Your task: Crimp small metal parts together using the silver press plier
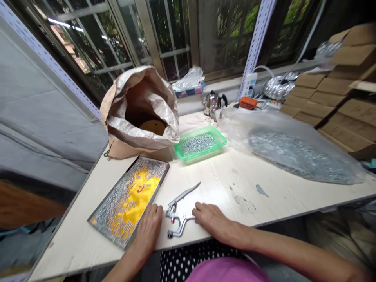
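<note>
A silver metal plier-like hand tool (179,211) lies on the white table (264,203) near its front edge. My left hand (149,229) rests flat beside the tool's left side, fingers together and stretched out, close to the corner of a yellow tray (129,199) strewn with several small metal pieces. My right hand (213,219) lies on the table at the tool's right, fingertips touching its jaw end, fingers extended. Neither hand grips anything.
A large crumpled paper sack (141,109) stands open at the back left. A green basket (200,144) of metal pieces sits mid-table. A clear plastic bag (299,152) of metal parts spreads right. Cardboard boxes (337,90), a kettle (212,102) and windows lie behind.
</note>
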Demonstrator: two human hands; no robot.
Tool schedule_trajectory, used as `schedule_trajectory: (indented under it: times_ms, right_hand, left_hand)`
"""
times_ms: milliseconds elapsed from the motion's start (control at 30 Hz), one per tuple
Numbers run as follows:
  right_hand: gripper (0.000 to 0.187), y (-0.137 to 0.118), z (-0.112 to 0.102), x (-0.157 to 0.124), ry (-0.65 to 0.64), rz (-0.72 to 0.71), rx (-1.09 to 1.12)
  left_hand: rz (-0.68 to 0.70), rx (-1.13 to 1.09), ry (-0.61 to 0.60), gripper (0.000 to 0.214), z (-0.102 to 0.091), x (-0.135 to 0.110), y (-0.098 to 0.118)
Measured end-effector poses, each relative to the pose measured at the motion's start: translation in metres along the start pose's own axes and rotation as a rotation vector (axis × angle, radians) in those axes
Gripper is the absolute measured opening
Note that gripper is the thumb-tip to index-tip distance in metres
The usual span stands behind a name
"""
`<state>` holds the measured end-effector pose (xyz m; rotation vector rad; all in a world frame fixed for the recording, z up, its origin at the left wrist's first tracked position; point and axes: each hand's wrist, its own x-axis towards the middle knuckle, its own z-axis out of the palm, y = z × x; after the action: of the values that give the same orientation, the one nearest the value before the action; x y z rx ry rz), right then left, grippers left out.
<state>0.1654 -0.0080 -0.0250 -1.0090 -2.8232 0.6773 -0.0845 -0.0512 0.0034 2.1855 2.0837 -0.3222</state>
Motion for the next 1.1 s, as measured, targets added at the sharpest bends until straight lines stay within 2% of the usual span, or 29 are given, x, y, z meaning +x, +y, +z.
schedule_trajectory:
  times_ms: [167, 467, 600, 700, 767, 867, 933, 1000, 1100]
  right_hand:
    - [0.013, -0.005, -0.004, 0.005, -0.079, 0.062, -0.076]
    - [0.014, 0.0, 0.015, 0.001, 0.048, 0.0, -0.132]
    - [0.016, 0.002, 0.02, 0.001, 0.064, -0.003, -0.136]
    - [0.017, 0.002, 0.019, 0.001, 0.051, 0.0, -0.126]
    - [0.018, 0.001, 0.018, 0.001, 0.046, -0.002, -0.122]
    - [0.019, 0.0, 0.018, 0.002, 0.027, 0.013, -0.139]
    - [0.018, 0.0, 0.018, 0.002, 0.023, 0.023, -0.146]
    - [0.017, 0.001, 0.02, 0.002, 0.034, 0.02, -0.143]
    - [0.016, 0.003, 0.022, 0.002, 0.067, -0.004, -0.134]
  left_hand:
    - [-0.022, 0.033, -0.009, 0.028, 0.012, -0.006, 0.002]
    - [0.067, 0.135, -0.053, 0.028, 0.013, -0.002, 0.001]
    - [0.125, 0.131, -0.047, 0.025, 0.011, 0.003, 0.0]
    - [0.082, -0.077, -0.002, 0.022, 0.011, 0.006, -0.003]
    - [-0.035, -0.382, 0.015, 0.018, 0.011, 0.006, -0.005]
    - [-0.27, -0.92, -0.087, 0.024, 0.012, 0.001, -0.004]
    - [-0.357, -1.15, -0.159, 0.034, 0.014, -0.004, 0.001]
    - [-0.391, -1.247, -0.176, 0.04, 0.017, -0.009, 0.007]
    - [-0.427, -1.262, -0.154, 0.047, 0.02, -0.012, 0.017]
